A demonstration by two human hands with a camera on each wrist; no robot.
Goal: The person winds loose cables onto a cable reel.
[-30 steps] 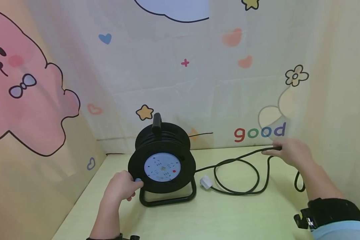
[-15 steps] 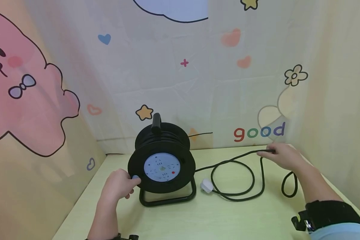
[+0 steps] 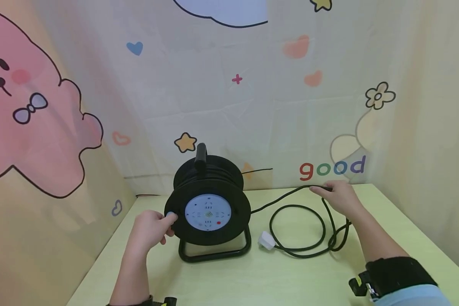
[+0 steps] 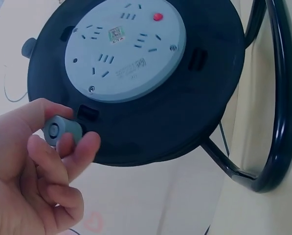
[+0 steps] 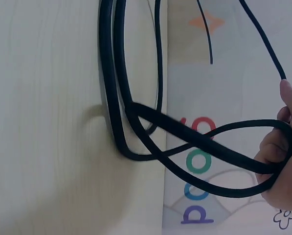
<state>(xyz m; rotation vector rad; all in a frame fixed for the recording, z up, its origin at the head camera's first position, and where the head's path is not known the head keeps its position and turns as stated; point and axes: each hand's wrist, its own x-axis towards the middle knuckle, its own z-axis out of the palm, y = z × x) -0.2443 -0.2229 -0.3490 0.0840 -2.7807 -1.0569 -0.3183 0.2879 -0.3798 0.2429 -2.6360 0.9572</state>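
Note:
A black cable reel point(image 3: 238, 216) with a pale blue socket panel point(image 3: 208, 212) stands upright on its tubular stand point(image 3: 214, 256). On the reel's left rim, my left hand point(image 3: 149, 227) pinches a small grey-blue knob point(image 4: 62, 129) between thumb and fingers, plain in the left wrist view. Off to the right, my right hand point(image 3: 342, 199) grips the black cable point(image 3: 281, 198), raised above the table and running slack to the reel. Loops of cable hang from that hand in the right wrist view. A white plug point(image 3: 267, 240) at the cable's end lies on the table beside the stand.
A loose ring of cable point(image 3: 323, 225) lies on the pale table point(image 3: 283, 282) between the plug and my right forearm. Behind the reel, a printed curtain point(image 3: 199, 85) rises from the table's back edge. A black carrying handle point(image 3: 200, 156) tops the reel.
The reel has turned a little clockwise, with the knob and my left hand rising. My right hand has moved left towards the reel with the cable, and the trailing loop has followed.

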